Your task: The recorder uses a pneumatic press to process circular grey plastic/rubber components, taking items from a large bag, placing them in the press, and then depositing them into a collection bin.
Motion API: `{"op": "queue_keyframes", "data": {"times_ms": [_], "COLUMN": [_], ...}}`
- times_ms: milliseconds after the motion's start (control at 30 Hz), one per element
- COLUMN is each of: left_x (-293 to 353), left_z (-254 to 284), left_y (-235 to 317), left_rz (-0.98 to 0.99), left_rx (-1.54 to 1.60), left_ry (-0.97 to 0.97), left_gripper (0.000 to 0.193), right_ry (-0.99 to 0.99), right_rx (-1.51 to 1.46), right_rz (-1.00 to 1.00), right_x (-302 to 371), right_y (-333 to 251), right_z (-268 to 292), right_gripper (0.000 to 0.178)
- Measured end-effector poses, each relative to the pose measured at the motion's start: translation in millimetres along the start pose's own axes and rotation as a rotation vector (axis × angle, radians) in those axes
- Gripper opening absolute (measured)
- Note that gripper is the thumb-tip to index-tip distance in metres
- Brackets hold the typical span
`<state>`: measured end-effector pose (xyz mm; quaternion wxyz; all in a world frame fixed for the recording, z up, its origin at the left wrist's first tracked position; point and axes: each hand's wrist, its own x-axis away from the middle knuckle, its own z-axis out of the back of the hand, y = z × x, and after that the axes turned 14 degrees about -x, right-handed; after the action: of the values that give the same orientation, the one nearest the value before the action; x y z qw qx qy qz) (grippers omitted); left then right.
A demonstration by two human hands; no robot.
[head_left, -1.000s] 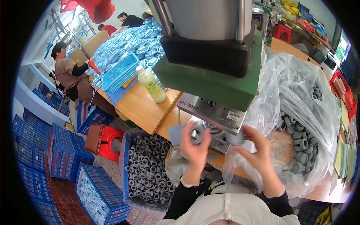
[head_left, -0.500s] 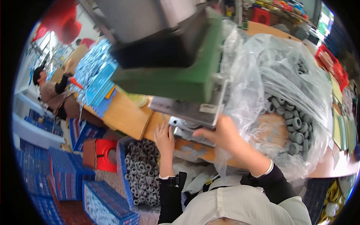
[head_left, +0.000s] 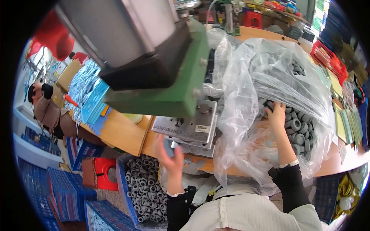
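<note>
The left hand [head_left: 169, 157] is up by the near edge of the table [head_left: 127, 133], its fingers spread and thumb apart (it looks a bit blurry). The right arm [head_left: 285, 147] stretches farther over the table, and the right hand [head_left: 276, 116] points away, fingers a little bent.

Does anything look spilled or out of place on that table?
Slightly: several flat grey discs lie scattered on the table before the metal plates, whereas the grey rings are heaped together. I see nothing damaged.

Red stool [head_left: 101, 171] — pale floor [head_left: 106, 195]
</note>
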<state>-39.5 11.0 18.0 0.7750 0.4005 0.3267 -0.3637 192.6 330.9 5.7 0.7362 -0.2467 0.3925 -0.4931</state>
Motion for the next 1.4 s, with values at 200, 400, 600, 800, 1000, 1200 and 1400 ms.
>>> {"op": "queue_keyframes", "data": {"times_ms": [200,400,600,800,1000,1200,1400], "left_x": [-52,-64,-17,78,61,16,20], "left_z": [-22,-23,-3,85,77,-13,-12], "left_y": [78,80,67,-71,-88,-69,-66], "left_rz": [0.387,0.164,0.274,0.750,0.504,0.134,0.078], "left_rx": [0.474,0.309,0.149,-0.507,-0.563,-0.448,-0.421], "left_ry": [-0.302,-0.045,0.051,0.122,0.035,-0.485,-0.489], "left_gripper": [0.047,0.043,0.041,0.069,0.064,0.030,0.030], "right_ry": [0.173,0.061,-0.564,-0.684,-0.731,-0.598,-0.105], "right_rx": [0.026,-0.408,-0.945,-0.928,-0.873,-0.758,0.059], "right_rz": [-0.124,-0.274,-0.297,0.245,0.327,0.268,0.139], "right_x": [-26,-3,60,104,91,111,43], "right_y": [34,-1,-95,-193,-219,-188,-4], "right_z": [-3,25,59,-1,-26,-3,27], "right_gripper": [0.054,0.061,0.056,0.048,0.033,0.032,0.050]}}
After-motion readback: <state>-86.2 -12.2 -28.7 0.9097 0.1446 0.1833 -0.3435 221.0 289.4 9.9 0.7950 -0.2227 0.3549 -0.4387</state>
